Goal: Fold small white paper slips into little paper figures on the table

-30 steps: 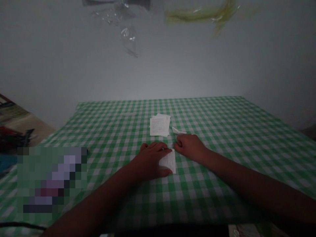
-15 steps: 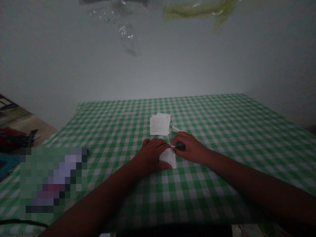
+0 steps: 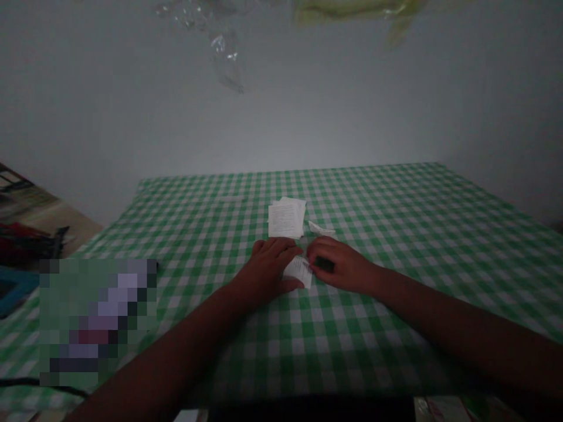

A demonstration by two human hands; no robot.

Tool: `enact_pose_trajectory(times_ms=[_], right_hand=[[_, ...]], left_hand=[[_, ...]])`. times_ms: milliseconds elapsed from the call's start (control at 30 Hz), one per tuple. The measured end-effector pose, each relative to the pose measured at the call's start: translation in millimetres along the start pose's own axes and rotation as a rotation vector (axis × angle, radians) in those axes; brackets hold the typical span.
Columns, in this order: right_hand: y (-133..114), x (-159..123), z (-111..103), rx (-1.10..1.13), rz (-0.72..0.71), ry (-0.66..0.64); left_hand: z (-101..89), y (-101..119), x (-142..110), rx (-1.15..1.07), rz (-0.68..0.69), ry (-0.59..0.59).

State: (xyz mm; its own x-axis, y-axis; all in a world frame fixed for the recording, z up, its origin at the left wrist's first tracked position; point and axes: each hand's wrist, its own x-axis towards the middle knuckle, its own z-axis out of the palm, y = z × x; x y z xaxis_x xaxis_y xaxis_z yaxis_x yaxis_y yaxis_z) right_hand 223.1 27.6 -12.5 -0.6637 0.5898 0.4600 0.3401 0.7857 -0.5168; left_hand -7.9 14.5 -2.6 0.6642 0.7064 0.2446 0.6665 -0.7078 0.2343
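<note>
A small sheet of printed paper (image 3: 298, 271) lies on the checked tablecloth close in front of me. My left hand (image 3: 271, 271) rests on its left side, fingers stretched out and the thumb spread along the near edge. At the sheet's right edge, my right hand (image 3: 331, 262) is curled, its thumb and fingertips pinched on the paper. A dark patch shows inside that curl; whether it is an object or shadow I cannot make out. Just beyond the hands sits a loose stack of printed paper sheets (image 3: 284, 220), with a folded white paper piece (image 3: 321, 229) to its right.
The green-and-white tablecloth (image 3: 396, 205) covers the table up to the wall (image 3: 334, 111). A blurred-out, pixelated object (image 3: 105, 310) lies at the left, with a black cable (image 3: 44, 384) near it. Plastic and yellow tape hang on the wall above.
My right hand has shifted slightly at the paper's right edge, and less of the sheet's near part shows. The whole view has tilted a little; the stack stays where it was.
</note>
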Motion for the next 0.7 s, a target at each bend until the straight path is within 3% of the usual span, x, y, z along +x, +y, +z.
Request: enact_pose_trajectory(times_ms=[233, 467, 700], right_hand=[[-1, -3, 0, 0.012, -0.025, -0.077], [-1, 1, 8, -0.061, 0.102, -0.002], [1, 2, 12, -0.086, 0.163, -0.007]], left_hand=[[0.6, -1, 1, -0.020, 0.023, -0.053], [0.5, -1, 3, -0.075, 0.004, -0.080], [9.3, -6, 3, -0.128, -0.065, -0.053]])
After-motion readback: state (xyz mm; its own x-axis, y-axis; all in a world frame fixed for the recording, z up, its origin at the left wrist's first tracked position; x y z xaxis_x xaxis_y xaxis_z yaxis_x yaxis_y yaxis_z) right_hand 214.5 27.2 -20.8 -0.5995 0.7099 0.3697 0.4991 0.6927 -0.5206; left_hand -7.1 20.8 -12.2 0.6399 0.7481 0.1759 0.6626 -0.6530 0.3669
